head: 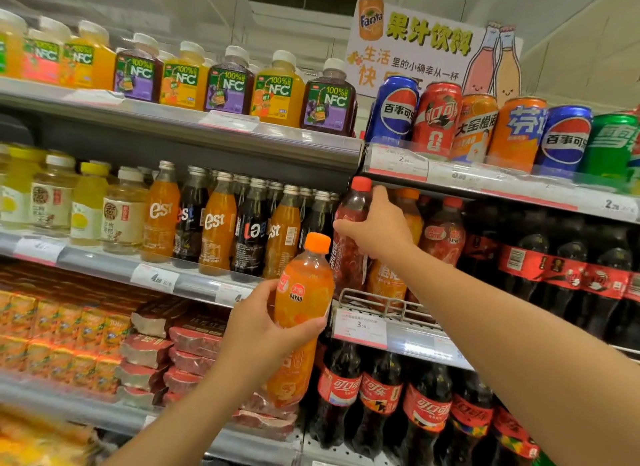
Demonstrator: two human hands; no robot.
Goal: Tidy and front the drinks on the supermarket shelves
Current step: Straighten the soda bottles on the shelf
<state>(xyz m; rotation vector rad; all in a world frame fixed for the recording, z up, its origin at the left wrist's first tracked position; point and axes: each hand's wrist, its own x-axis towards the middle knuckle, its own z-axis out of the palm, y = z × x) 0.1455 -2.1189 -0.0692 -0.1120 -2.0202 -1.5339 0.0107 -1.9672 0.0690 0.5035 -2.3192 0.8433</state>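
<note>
I have two bottles in hand. My left hand [256,323] is wrapped round the orange bottle [304,295], fingers curled across its lower label, and it is held upright in the air in front of the shelves, clear of any shelf edge. At one o'clock from it, my right hand [377,230] grips the red bottle [349,237] high on its shoulder, just under the red cap. That bottle tilts a little to the left and sits at the front of the middle shelf; whether its base is resting on the shelf or lifted I cannot tell, since the orange bottle hides it.

Behind my right hand, at three o'clock, stand more orange and red bottles of the same sort, then the dark cola bottles [526,257]. The wire rail [381,301] runs along that shelf's front at five o'clock from the red bottle, with the price tag [360,327] just below. At nine o'clock are the glass est bottles [214,223]. Cans [478,126] line the shelf at twelve o'clock.

I judge this to be mid-sort: mixed flavours being separated into their own rows. Next, I would set the red bottle upright behind the rail, label forward, then find the orange row for the other. The gap under the upper shelf looks tight, so caps need care.
</note>
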